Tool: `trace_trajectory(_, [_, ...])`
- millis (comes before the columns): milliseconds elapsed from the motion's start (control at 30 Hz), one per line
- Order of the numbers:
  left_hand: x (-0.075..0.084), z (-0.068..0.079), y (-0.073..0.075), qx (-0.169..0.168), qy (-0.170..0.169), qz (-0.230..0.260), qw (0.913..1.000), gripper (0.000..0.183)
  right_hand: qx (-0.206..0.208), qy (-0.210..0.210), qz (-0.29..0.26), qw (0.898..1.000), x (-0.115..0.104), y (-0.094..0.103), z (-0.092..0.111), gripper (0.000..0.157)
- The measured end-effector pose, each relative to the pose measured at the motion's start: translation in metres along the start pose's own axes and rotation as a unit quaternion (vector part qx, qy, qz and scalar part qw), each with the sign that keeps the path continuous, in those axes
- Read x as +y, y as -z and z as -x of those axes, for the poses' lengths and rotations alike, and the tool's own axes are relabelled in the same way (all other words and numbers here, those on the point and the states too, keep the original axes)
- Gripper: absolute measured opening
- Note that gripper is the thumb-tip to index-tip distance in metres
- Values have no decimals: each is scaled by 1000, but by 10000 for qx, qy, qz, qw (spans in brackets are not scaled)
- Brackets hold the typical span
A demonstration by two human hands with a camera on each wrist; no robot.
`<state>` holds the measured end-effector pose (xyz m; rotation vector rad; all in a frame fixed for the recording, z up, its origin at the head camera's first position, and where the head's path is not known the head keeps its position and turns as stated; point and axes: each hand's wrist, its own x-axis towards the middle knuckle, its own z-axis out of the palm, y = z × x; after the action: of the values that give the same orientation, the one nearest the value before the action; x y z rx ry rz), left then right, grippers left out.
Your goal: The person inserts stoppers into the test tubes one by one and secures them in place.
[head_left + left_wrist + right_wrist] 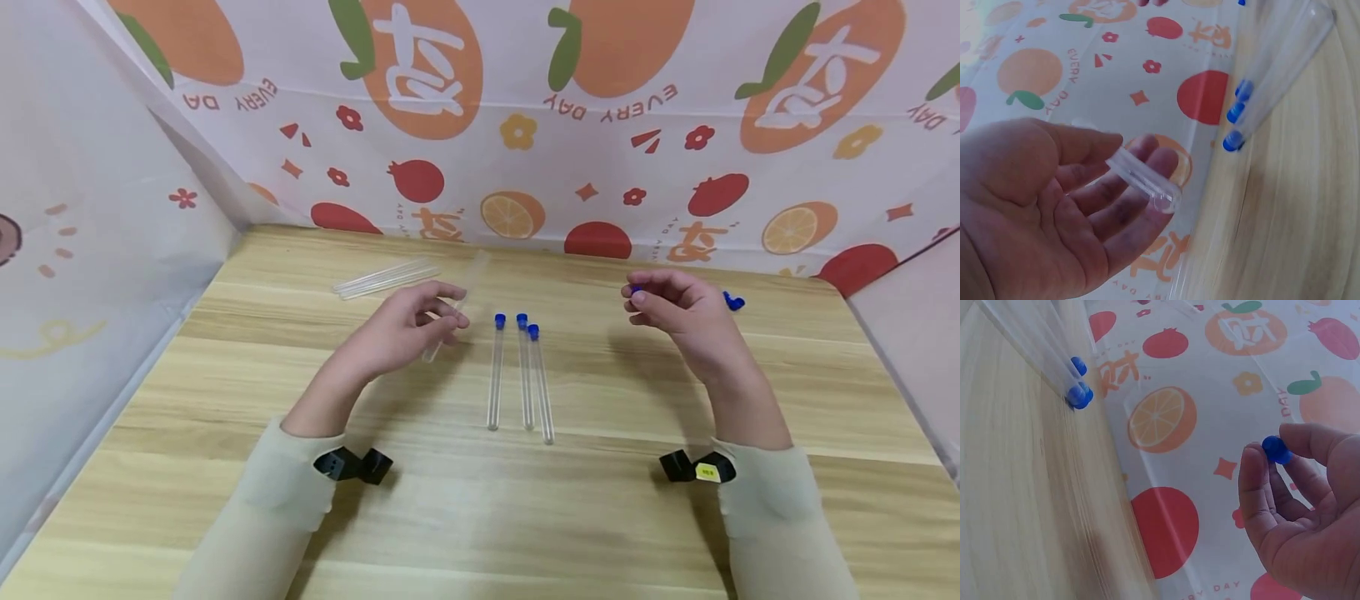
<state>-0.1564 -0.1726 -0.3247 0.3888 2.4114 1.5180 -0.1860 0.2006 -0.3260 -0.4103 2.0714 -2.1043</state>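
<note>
My left hand (397, 333) pinches an uncapped clear test tube (1144, 179) between thumb and fingers. In the head view the tube slants, one end past the fingertips and the other below the hand. Off to the right, my right hand (693, 321) pinches a small blue cap (1276, 450) between thumb and fingertip. Between the two hands, three clear test tubes with blue caps lie on the table: one on the left (495, 375), and a pair close together, the middle tube (526, 379) and the right tube (543, 392).
Several uncapped clear tubes (386, 277) lie at the back left of the wooden table (525, 517). A few loose blue caps (735, 302) sit behind my right hand. A fruit-printed sheet (555, 183) rises along the table's back edge.
</note>
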Motion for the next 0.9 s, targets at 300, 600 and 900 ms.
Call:
trace_trajectory(300, [16,0,0,-418,225,964,9942,37,-73,-56,133,9999,-6,-2,-5,22])
trace_trajectory(600, [21,2,-5,-767,159,1083,9910,38,-65,-98,33,9999,-9,-8,-1,23])
trace_trajectory(900, [28,6,-12,-1077,-5,1095,9881,40,-17,-14,86,10000,-12,-17,1,27])
